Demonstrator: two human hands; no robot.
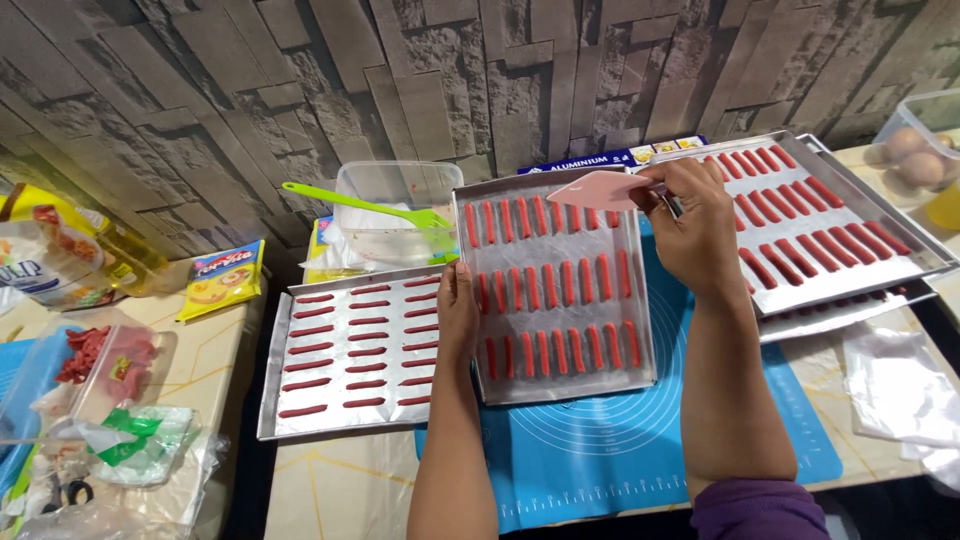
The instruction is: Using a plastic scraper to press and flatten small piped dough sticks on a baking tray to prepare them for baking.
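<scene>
Lying at the centre of the frame, a baking tray (pixel 556 390) of red dough sticks (pixel 567 284) is steadied by the left hand (pixel 457 312), fingers closed on its left rim. A pink plastic scraper (pixel 600 189) is pinched between the right hand's (pixel 698 232) fingers over the tray's upper edge.
</scene>
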